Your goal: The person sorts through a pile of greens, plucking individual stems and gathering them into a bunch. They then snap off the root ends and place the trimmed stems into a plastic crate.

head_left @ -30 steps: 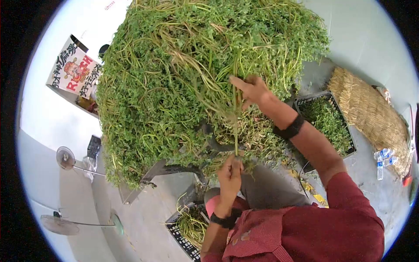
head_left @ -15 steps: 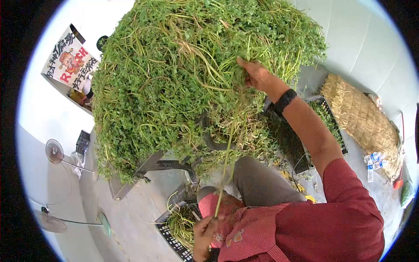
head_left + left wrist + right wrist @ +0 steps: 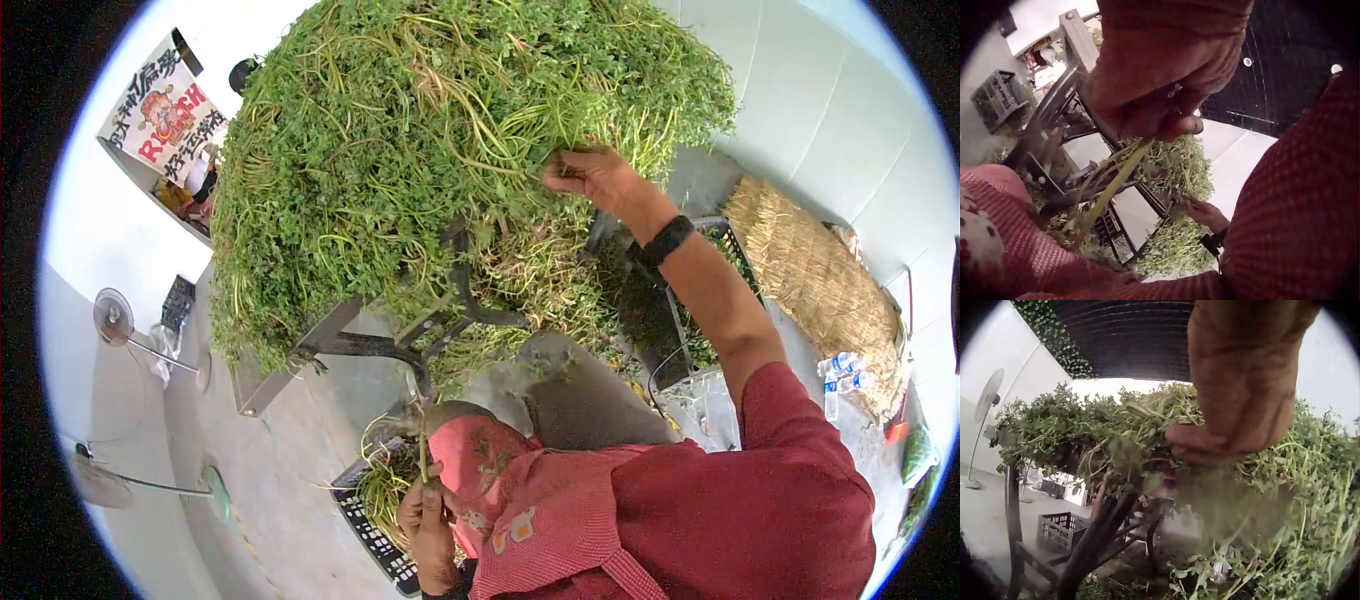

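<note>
Pinching a stem [image 3: 1115,185] at head-view six o'clock, the left hand [image 3: 430,530] may drop it outside the crate [image 3: 366,535] if grip slackens. The right hand [image 3: 595,178], toward one o'clock, contents indeterminable, could dislodge the tangled pile of greens [image 3: 400,150] by snagging.

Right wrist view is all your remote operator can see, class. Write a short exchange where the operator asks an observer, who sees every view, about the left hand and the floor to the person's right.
Operator: My view shows the right hand by the leafy pile, but I can't make out the left hand. What is it doing?
Observer: It pinches a pale green stem, plain in the left wrist view.
Operator: And on the floor to the person's right, out past the pile?
Observer: The head view shows plastic bottles beside a straw mat.
</note>
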{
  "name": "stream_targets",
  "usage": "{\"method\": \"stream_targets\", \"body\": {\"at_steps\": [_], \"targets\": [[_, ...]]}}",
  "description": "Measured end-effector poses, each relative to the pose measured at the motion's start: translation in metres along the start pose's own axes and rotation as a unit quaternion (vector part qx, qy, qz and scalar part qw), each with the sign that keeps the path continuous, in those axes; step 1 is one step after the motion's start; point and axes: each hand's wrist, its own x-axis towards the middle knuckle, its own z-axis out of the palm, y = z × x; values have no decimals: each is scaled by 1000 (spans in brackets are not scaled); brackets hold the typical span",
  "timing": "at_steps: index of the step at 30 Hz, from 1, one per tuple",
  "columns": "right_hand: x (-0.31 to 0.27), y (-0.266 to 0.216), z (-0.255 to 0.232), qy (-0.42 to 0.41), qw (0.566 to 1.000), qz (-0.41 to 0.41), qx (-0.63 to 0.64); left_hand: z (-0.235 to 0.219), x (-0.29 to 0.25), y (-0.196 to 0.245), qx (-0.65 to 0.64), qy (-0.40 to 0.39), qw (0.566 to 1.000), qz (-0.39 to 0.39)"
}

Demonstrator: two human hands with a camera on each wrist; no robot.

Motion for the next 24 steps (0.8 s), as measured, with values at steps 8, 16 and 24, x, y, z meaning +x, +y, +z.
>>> {"method": "stream_targets", "body": {"at_steps": [8, 16, 24], "targets": [[-22, -56, 12, 130, 839, 334, 409, 21, -6, 10, -28, -45, 998, 27], [-74, -157, 90, -226, 941, 201, 154, 42, -2, 22, 48, -83, 995, -8], [-106, -182, 144, -259, 945, 91, 179, 49, 4, 12, 36, -118, 992, 28]]}}
